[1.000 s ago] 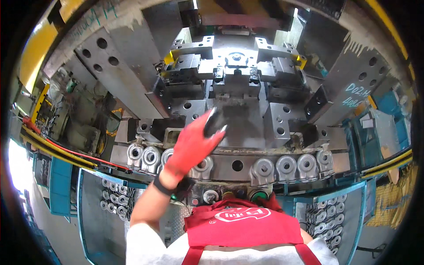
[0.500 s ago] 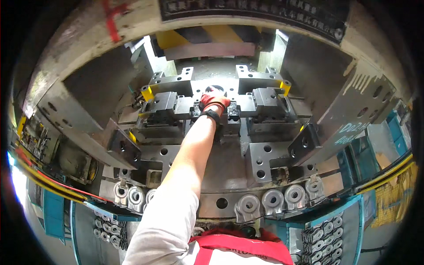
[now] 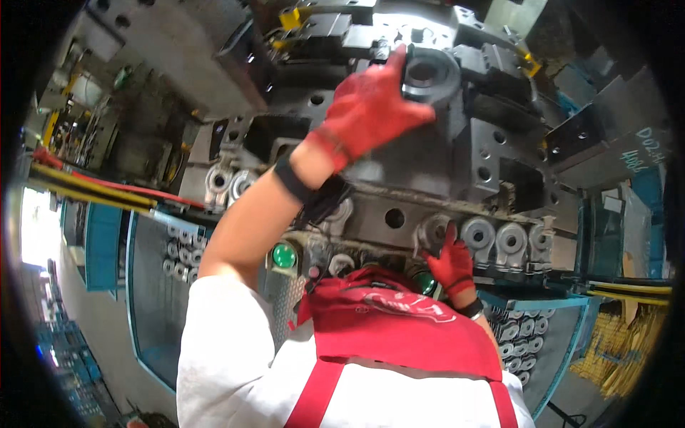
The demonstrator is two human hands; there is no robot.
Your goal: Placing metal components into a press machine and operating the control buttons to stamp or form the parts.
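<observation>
My left hand, in a red glove, is raised over the press die with thumb and forefinger spread round the edge of a grey ring-shaped metal part. The part looks lifted toward me; fingers beneath it are hidden. My right hand, also gloved in red, is at the die's front ledge. Its forefinger and thumb close on the edge of a second metal part, which still rests on the ledge.
Several similar parts line the ledge at right, others at left. Green buttons sit close to my body. Blue-edged bins with stacked parts flank me. Steel die blocks and a slanted press plate stand beyond.
My left hand has come back from deep in the die toward me, now with a metal part. My right hand has come into view at the front ledge. The view has tilted down and turned.
</observation>
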